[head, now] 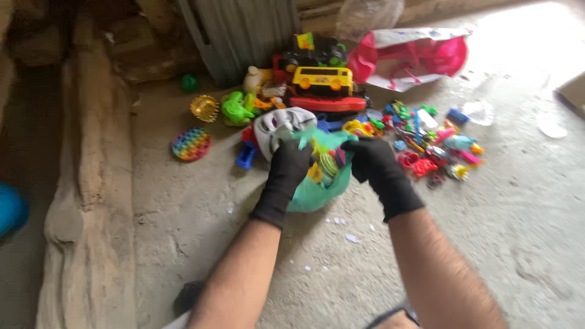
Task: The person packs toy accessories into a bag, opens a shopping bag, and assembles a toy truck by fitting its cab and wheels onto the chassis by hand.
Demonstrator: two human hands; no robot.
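Note:
Both my hands wear black gloves. My left hand (pixel 288 167) grips the left edge of a teal plastic bag (pixel 317 194) on the concrete floor. My right hand (pixel 373 159) holds the bag's right edge, so the mouth is spread between them. Several small colourful toys (pixel 325 164) show inside the bag. A white face mask (pixel 280 125) lies just behind my left hand.
A pile of small plastic toys (pixel 426 143) is scattered to the right. A yellow toy bus (pixel 322 80), a dark toy truck (pixel 317 52) and a pink bag (pixel 414 58) sit behind. A round rainbow pop toy (pixel 191 144) lies left, beside a rough log (pixel 91 183).

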